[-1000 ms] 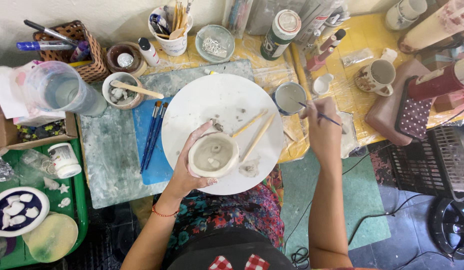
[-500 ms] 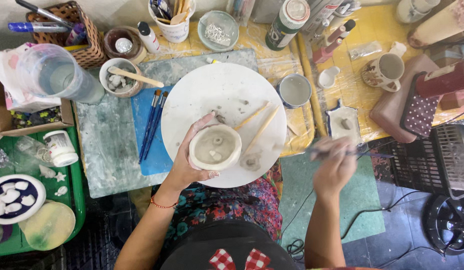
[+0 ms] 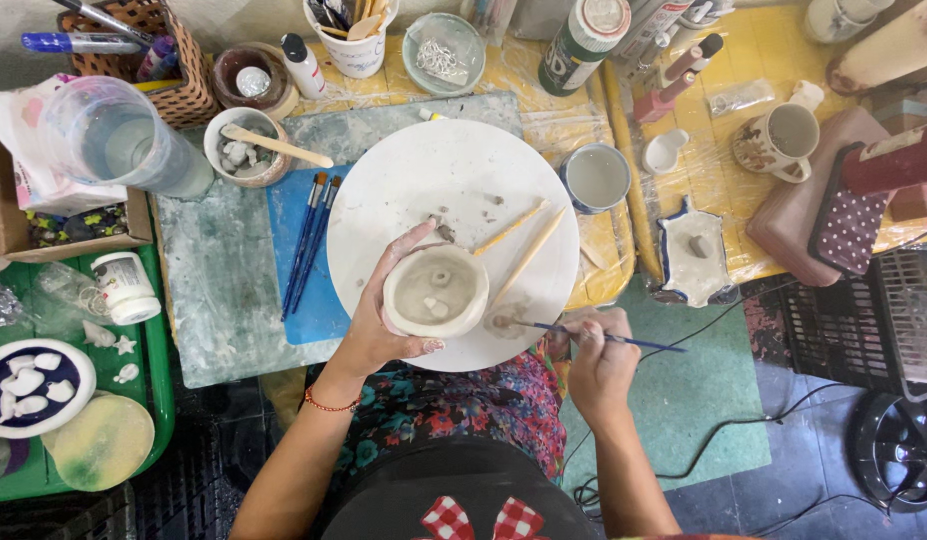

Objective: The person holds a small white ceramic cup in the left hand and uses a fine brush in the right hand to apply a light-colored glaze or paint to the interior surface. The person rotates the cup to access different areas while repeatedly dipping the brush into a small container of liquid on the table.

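My left hand (image 3: 379, 320) cups a small unfired clay bowl (image 3: 436, 290) above the near part of a round white board (image 3: 454, 180). Small clay lumps sit inside the bowl. My right hand (image 3: 599, 360) grips a thin blue-handled brush (image 3: 594, 337) near the board's near edge. The brush tip rests on a wet grey smear on the board, just right of the bowl. Two wooden sticks (image 3: 524, 245) lie on the board beyond the bowl.
Two blue brushes (image 3: 309, 240) lie on a blue mat left of the board. A small slip cup (image 3: 596, 178) stands at the board's right edge. A water jug (image 3: 124, 145), a bowl with a wooden spatula (image 3: 249, 148) and a green tray (image 3: 154, 390) are at left; a mug (image 3: 784, 140) at right.
My right hand came back from the slip cup at the right and lowered the brush tip onto the board beside the bowl. The left hand keeps holding the bowl.
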